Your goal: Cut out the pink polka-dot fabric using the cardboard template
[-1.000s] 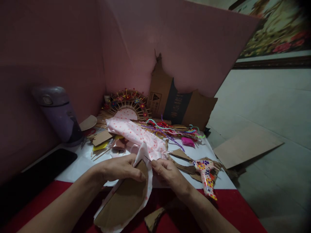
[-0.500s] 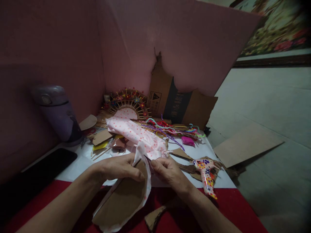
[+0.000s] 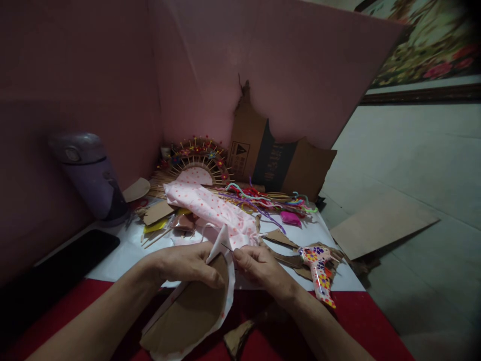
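A home craft corner: pink walls, a framed picture, and a table strewn with cardboard scraps, coloured yarn and a glue gun

Out of sight around the half-round cardboard
The half-round cardboard runs off the bottom edge, and its far corner is covered by the left hand and a fold of dotted cloth. Just right of it, the right hand pinches a dark sliver too thin to identify, its fingertips tucked under. Both forearms are cut off below. Well behind the cardboard, the print on the brown box is too small to read, and far up to its right a framed picture is blurred and cropped
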Motion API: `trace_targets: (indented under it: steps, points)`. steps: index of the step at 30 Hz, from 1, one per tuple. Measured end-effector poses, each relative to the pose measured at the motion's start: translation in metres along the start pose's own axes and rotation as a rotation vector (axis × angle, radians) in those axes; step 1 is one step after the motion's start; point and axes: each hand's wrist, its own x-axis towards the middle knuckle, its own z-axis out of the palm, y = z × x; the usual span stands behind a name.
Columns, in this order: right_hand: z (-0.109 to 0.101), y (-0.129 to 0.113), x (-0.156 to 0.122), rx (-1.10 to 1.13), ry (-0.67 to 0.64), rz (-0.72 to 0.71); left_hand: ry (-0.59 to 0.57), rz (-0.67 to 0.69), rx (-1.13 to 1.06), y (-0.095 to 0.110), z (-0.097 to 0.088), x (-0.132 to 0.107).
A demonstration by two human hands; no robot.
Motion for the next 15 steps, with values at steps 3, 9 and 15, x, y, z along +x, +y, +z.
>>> trace_targets:
  steps: [3,9,15]
  points:
    - [0.0007,-0.0002,-0.0004,0.003,-0.014,0.010,-0.021,-0.005,0.035,0.0006,-0.0005,-0.0004]
    - [-0.0003,0.0005,0.0003,-0.003,-0.003,-0.017,-0.026,0.009,0.056,-0.0008,-0.0040,-0.0007]
    - [-0.0027,0.0017,0.0023,-0.016,-0.014,-0.051,-0.022,0.000,0.103,-0.0007,-0.0051,-0.0015]
